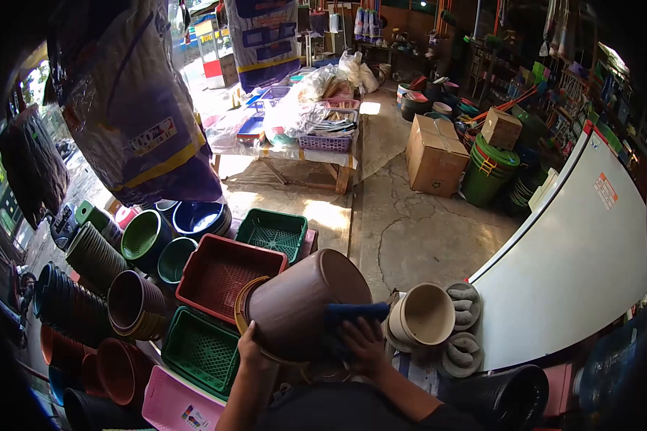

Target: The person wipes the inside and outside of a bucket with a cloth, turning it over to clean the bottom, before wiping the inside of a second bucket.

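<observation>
Brown plastic: a large brown bucket (298, 302), tilted on its side with its mouth turned left, was held over the stacked stock at the lower middle of the floor display.
Left hand: the left hand (250, 353) gripped the bucket's lower rim from beneath, fingers closed around its edge.
Right hand: the right hand (363, 343) pressed a blue cloth (352, 313) flat against the bucket's side, fingers curled over the cloth.
Doing it well: a steady grip under the rim would seem to matter most, so the bucket did not roll while the cloth worked across the curved wall; long strokes following the curve look likelier to clear dust than short dabs.
Beside the bucket: a red basket (223, 273) and a green basket (203, 350) lay just left; a cream pot (423, 314) sat just right.
Floor: cracked concrete floor (410, 237), sunlit in patches, carried a cardboard box (436, 154) and green bins (489, 172).
Room: an open-fronted shop, with a wooden worktop (295, 154) of baskets farther back and a white board (575, 251) leaning at the right.
</observation>
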The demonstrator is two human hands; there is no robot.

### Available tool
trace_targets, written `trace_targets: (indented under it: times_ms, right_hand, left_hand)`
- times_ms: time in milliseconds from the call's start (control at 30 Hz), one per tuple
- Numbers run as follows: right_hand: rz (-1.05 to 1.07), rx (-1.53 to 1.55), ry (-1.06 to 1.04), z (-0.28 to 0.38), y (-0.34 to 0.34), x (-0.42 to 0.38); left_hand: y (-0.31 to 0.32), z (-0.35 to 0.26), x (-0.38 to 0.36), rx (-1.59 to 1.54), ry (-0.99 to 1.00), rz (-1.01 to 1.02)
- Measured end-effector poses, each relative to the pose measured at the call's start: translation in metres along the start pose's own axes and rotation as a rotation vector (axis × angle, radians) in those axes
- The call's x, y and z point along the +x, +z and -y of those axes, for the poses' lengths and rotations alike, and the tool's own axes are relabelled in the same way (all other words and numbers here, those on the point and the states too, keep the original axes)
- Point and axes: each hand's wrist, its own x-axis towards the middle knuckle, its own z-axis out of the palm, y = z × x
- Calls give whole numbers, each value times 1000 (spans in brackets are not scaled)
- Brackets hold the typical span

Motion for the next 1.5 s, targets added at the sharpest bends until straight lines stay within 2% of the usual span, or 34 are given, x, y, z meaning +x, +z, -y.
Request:
trace_targets:
  times_ms: [67,100,167,200,267,333,367,433,500,533,600,733,800,833,900,933,1000,1033,1067,1100,1133,1167,1200,1233,1267,1333,1367,1400,1467,1500]
  right_hand:
    - [-281,264,279,-11,-2,-8]
    - [-281,267,281,-28,21,-26]
    - [-273,169,460,-69,87,-69]
    - [-274,168,465,-69,47,-42]
    - [90,1141,832,-64,-40,17]
    - [132,1092,804,-75,-39,27]
    - [82,1029,717,-75,-33,31]
    - [42,970,619,-68,-27,38]
    - [-29,873,316,-46,-42,50]
    - [-17,884,301,-41,-46,51]
    - [263,984,141,-33,-52,47]
    - [459,1203,42,-45,-85,36]
    - [837,1420,878,-61,-107,35]
    - [872,1415,850,-68,-104,34]
    - [418,1325,937,-81,-87,27]
    - [461,1330,900,-90,-68,21]
    - [91,1133,704,-111,-26,14]
    - [207,1210,915,-121,-19,21]
    - [252,1215,925,-112,-32,41]
    - [270,1245,880,-107,-31,52]
    - [283,1274,835,-104,-27,64]
    - [315,1284,797,-101,-23,77]
    - [368,1281,706,-98,-20,89]
    - [418,1275,621,-93,-17,100]
    - [441,1279,599,-86,-13,112]
    - [493,1097,463,-69,-2,142]
    - [543,1035,426,-60,3,157]
    - [546,1037,411,-52,10,172]
    - [752,879,245,-33,25,196]
    - [749,805,168,-20,29,205]
  left_hand:
    - [-3,0,-3,-19,-22,48]
    - [-4,0,-7,-35,-50,95]
    - [0,-1,-18,-14,-49,112]
    - [0,0,-22,2,-46,129]
    - [-10,5,-23,-17,-25,131]
    - [-14,10,-29,103,7,188]
    - [-14,14,-31,117,16,202]
    - [-11,27,-34,149,60,136]
    - [-11,36,-37,176,116,61]
    - [-12,39,-38,79,114,33]
    - [-4,38,-50,-25,126,-10]
    - [7,24,-76,-107,182,0]
    - [3,19,-86,-120,240,-23]
    - [1,18,-91,-150,270,-60]
    - [-4,16,-99,-131,361,-116]
    - [-8,16,-104,-96,421,-155]
    - [-14,15,-117,-56,545,-258]
    - [-11,15,-125,42,511,-299]
    - [-5,14,-132,139,471,-337]
    - [13,15,-141,175,424,-389]
    - [9,17,-143,155,460,-418]
    - [-1,18,-142,508,495,-341]
    - [15,11,-148,863,504,-262]
    - [34,10,-159,1033,535,-274]
    - [48,4,-166,1023,545,-302]
    - [57,-6,-175,1539,202,-253]
    - [53,-1,-176,1549,374,-222]
    - [51,-5,-176,1547,383,-236]
    - [44,-14,-176,1689,492,-68]
    - [40,-19,-175,1707,530,-36]
